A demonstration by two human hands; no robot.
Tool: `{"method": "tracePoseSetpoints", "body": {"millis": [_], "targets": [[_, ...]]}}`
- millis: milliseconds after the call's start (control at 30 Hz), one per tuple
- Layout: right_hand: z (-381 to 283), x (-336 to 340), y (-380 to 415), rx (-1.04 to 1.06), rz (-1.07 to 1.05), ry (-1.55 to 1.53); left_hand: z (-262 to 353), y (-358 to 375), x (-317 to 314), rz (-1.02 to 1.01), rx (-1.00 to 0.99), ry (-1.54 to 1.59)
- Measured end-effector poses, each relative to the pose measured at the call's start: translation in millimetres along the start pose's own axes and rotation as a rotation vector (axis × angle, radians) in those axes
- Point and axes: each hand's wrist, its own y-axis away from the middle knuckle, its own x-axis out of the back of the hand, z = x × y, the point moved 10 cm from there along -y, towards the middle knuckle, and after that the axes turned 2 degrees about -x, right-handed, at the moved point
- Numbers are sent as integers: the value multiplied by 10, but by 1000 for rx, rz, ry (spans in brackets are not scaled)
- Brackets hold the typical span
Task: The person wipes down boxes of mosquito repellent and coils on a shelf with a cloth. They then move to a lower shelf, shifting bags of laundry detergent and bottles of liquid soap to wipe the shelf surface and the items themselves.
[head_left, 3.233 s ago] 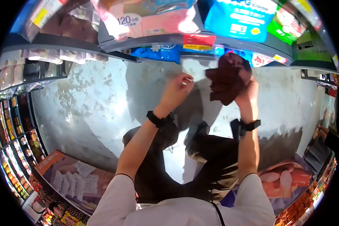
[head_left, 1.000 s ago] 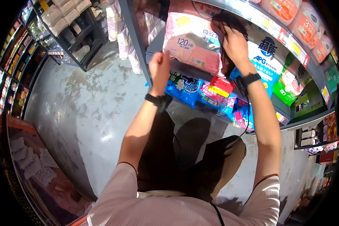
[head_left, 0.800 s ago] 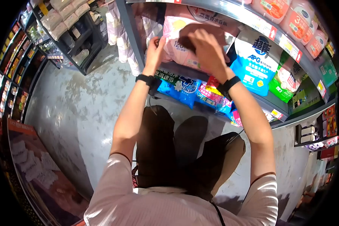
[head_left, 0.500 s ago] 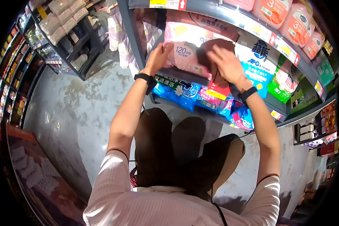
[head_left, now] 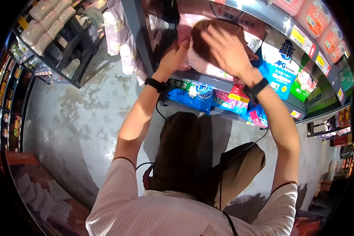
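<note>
A large pink detergent bag (head_left: 203,66) stands on the shelf in front of me, with part of its front in shadow. My left hand (head_left: 174,58) grips its left edge, thumb on the front and the other fingers mostly hidden at the side. Across the front of the bag lies my right hand (head_left: 229,52), fingers stretched out and holding nothing; whether it presses on the bag is hard to tell. Right of it stands a white-and-blue detergent bag (head_left: 278,72). Blue detergent bags (head_left: 190,98) and a pink-and-blue bag (head_left: 229,103) lie on the level below.
A shelf edge with price tags (head_left: 299,36) runs above my hands, with pink bottles (head_left: 316,19) on it. A dark shelf post (head_left: 137,35) stands left, beside hanging patterned fabric (head_left: 122,43). Another rack (head_left: 69,49) is further left. Grey floor (head_left: 78,118) lies around my legs.
My right hand has moved up and left across the pink bag, away from the red-and-yellow tag. The left hand has shifted onto the bag's left edge. The view has shifted slightly.
</note>
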Motion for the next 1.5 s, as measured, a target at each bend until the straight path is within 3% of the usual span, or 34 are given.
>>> {"method": "tracePoseSetpoints", "body": {"millis": [67,167,200,367,400,467,533,567,667,700,733,800,833,867,933,1000,1200,1267,1300,1333,1400,1500], "targets": [[-240,-136,210,143,-157,-52,8,42,33,29,-15,24],[-83,-198,525,195,-253,-73,94,34,67,-96,36,109],[77,-256,584,96,-403,-96,88,17,62,-115,31,112],[565,164,209,-158,53,-62,-133,-33,-40,-119,95,68],[736,45,139,-331,-33,-125,-112,-19,-35,-128,96,68],[761,-8,-137,-329,28,-124,61,14,1,-141,-19,107],[700,-138,-322,-412,7,-137,-83,1,-61,-183,19,126],[504,-58,-464,-261,156,-113,-154,4,-97,-215,53,145],[-140,-24,-485,-9,143,-14,-139,65,-67,-277,90,223],[-293,-101,-362,48,18,-49,-65,132,-143,-514,123,239],[-428,-178,-195,107,-103,-81,-48,137,-157,-510,127,235],[-378,-281,139,63,-305,-46,196,48,-66,-351,-218,297],[-275,-302,319,-3,-435,-22,-374,-43,-147,-318,-43,201],[-118,-327,484,-62,-559,8,-296,-14,-144,-320,-43,193],[155,-109,656,-42,-157,14,-16,55,-75,-260,0,333],[298,13,652,-126,-20,-64,69,60,-53,-253,-13,332],[201,-24,347,-371,114,-101,84,155,29,-162,-30,133],[100,-12,237,-375,121,-49,446,366,260,126,-258,-251],[65,-3,199,-385,130,10,485,488,251,154,-274,-311],[44,-18,183,-379,130,1,616,669,244,212,-431,-369],[75,-64,173,-368,118,-21,680,961,98,172,-474,-397],[-3,-111,50,-289,88,-62,668,1258,-159,99,-341,-400]]}}
